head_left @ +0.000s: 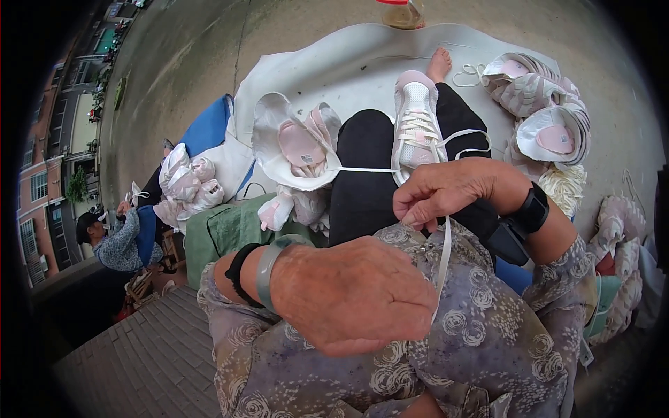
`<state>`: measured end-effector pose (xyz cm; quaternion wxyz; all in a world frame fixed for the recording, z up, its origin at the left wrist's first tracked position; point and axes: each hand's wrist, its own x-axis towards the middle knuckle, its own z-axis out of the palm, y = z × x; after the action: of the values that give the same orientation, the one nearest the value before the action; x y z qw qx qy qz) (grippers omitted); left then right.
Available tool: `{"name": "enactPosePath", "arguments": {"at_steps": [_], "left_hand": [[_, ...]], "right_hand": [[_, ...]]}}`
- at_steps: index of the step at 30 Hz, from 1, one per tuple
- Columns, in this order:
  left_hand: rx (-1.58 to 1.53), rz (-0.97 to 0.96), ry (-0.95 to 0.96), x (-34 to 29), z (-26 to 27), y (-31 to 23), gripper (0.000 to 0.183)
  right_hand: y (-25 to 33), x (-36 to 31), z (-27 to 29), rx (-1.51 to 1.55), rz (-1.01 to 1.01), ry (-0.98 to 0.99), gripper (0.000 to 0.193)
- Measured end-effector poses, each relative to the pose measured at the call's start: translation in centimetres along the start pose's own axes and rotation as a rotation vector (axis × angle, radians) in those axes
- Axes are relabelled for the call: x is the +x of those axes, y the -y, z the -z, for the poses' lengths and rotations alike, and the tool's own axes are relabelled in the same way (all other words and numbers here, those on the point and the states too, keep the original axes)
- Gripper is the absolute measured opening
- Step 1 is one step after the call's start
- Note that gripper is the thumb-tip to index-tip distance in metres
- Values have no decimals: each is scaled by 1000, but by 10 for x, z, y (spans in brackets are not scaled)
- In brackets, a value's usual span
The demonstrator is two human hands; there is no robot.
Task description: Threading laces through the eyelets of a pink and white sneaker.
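Observation:
A white and pink sneaker [418, 94] lies between my black-clad legs, its toe pointing away from me and cream laces crossed over the tongue. Just below its heel end, my right hand [449, 189] is closed in a pinch on the shoelace [446, 261]. That lace runs down to my left hand [352, 296], which is closed around its lower part over my patterned lap; its fingertips are mostly hidden behind the hand's back. Another lace strand loops to the right of the sneaker. One more strand stretches left toward a white-lined stack of shoe uppers [301, 143].
A white sheet [300, 73] covers the ground ahead. Piled shoe uppers lie at right [550, 104] and at left [187, 184], beside a green cloth [233, 230]. Cream lace bundles [563, 187] sit at right. A jar [402, 14] stands beyond the sheet. Another person [125, 233] sits far left.

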<state>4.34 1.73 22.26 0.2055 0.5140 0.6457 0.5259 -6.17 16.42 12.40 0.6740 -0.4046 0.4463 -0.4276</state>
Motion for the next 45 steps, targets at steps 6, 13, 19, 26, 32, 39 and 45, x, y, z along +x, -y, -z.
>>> {"name": "enactPosePath", "arguments": {"at_steps": [6,13,19,26,32,39,45], "left_hand": [[115,149,-91,6,-27,56,9],[282,375,-53,0,-34,101,10],[1001,417,-281,-23,-14,101,10],[1391,492,-411,-74,22,103,5],[1564,711,-394,-137,43,100,4],[1596,858,-432,-157,51,98,4],[774,923,-1083,-109,58,113,12]], "right_hand": [[-85,-19,14,-1342,-561,-572,15],[-118,-8,39,-1478,-184,-1133,9],[-77,-43,31,285,174,-1105,13],[-73,-129,9,-380,41,-1340,9],[-118,-199,-30,-718,-223,-1244,8],[-185,-250,-39,-1016,-430,-1312,8],[-211,-234,15,-492,-160,-1650,18]]}}
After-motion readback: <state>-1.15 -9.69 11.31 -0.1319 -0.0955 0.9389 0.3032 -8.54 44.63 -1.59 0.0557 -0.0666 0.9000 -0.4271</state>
